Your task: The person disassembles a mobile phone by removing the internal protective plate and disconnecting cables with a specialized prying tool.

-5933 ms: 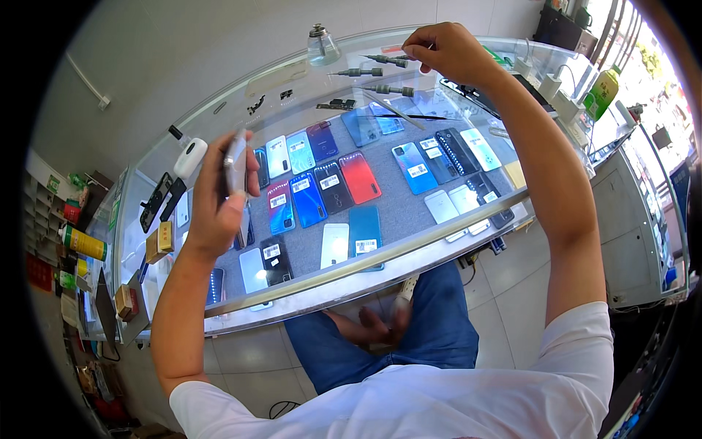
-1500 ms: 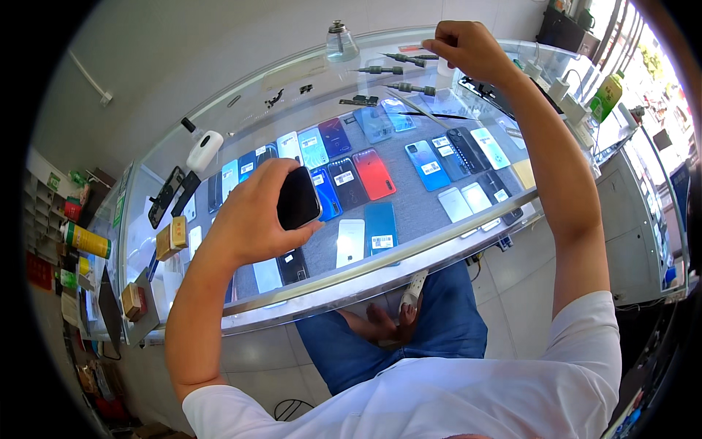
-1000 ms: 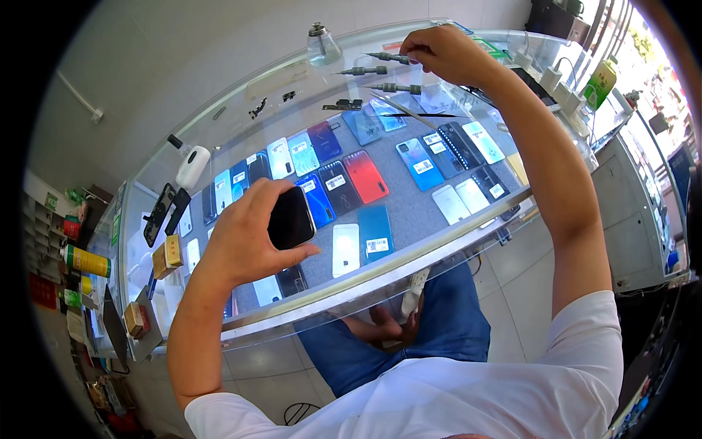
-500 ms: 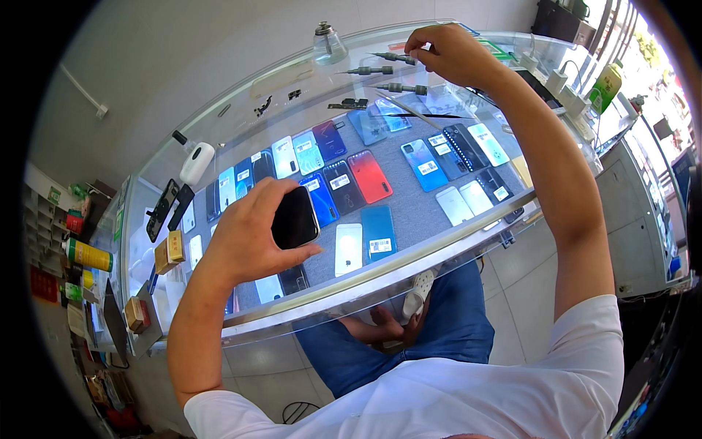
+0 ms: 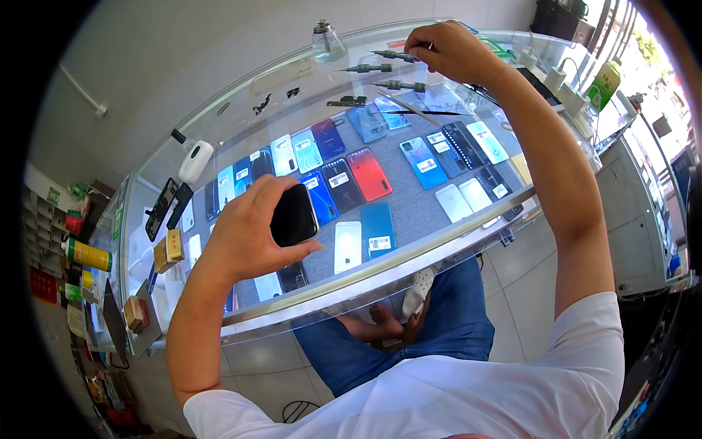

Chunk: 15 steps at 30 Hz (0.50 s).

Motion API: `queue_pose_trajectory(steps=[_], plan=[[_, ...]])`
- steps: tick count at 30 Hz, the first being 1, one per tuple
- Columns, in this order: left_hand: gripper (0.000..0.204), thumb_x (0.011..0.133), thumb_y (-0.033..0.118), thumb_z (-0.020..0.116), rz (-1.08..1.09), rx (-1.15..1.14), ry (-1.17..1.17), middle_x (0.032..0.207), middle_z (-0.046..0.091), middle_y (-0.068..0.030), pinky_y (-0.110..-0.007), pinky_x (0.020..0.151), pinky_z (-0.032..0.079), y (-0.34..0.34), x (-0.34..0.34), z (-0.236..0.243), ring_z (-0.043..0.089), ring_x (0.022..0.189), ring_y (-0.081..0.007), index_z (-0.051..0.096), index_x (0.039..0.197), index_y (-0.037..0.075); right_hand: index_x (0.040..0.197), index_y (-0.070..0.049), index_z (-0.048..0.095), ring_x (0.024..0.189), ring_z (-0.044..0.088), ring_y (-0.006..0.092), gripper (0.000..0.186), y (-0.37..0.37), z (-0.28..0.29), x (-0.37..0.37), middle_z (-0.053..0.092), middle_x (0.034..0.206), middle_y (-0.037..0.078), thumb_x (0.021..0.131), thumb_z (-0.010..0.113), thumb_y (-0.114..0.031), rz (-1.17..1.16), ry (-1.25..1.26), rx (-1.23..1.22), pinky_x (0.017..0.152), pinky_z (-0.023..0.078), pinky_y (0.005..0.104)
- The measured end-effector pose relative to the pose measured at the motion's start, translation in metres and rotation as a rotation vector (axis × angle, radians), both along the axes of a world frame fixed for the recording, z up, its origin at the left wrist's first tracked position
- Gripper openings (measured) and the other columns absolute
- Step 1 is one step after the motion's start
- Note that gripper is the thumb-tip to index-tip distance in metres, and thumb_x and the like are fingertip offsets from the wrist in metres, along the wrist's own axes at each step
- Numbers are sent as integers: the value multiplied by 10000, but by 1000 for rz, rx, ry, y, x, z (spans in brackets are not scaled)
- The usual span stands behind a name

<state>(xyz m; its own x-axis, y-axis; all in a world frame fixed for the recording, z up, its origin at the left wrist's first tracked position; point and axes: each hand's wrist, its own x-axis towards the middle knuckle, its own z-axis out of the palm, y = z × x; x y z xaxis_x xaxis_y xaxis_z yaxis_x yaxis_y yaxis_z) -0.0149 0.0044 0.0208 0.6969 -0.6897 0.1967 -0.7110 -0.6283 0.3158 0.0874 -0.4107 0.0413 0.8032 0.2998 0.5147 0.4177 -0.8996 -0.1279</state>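
Note:
My left hand [image 5: 245, 233] is wrapped round a smartphone [image 5: 294, 216], thumb along its near edge and fingers over its far edge. The phone's dark screen faces up. At the far side of the glass counter, my right hand [image 5: 450, 53] is closed, its fingertips pinching the handle end of a slim grey screwdriver [image 5: 393, 55]. Two similar screwdrivers, one just nearer [image 5: 365, 68] and one lower [image 5: 401, 85], lie on the glass below that hand. Black tweezers [image 5: 424, 113] and a thin pointed rod [image 5: 406, 104] lie nearer to me.
Under the glass [image 5: 431, 208] rest several phones. A glass bottle [image 5: 327, 42] with a metal top stands at the back. Small phone parts [image 5: 347, 101] are scattered on top. At left are a white device [image 5: 196, 161], a black phone frame [image 5: 162, 208] and a small box [image 5: 169, 250].

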Motion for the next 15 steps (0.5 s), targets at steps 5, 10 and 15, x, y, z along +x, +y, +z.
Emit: queue_pose_trajectory(steps=[5,10,15], plan=[[848,729,532,909,19,65,20,1183,658,-164,-427,875,570,1,0,2,696,1038,-365,582,1375,91,1107,-11,765,694,737,207,205,-4,3,2,766,889,127,1048,640,-162,-3,27,38,683,599,326],[784,660,367,954,24,14,8,1167,662,-151,-415,875,565,0,-1,-1,684,1018,-353,604,1301,82,1128,-15,764,704,744,209,205,-7,6,-1,775,935,136,1054,634,-155,-22,0,82,701,618,320],[783,663,362,951,44,26,11,1173,663,-149,-413,875,568,0,-3,0,687,1025,-346,600,1307,87,1153,-21,761,716,747,209,216,-12,7,1,780,959,144,1052,641,-171,-24,1,109,708,622,319]])
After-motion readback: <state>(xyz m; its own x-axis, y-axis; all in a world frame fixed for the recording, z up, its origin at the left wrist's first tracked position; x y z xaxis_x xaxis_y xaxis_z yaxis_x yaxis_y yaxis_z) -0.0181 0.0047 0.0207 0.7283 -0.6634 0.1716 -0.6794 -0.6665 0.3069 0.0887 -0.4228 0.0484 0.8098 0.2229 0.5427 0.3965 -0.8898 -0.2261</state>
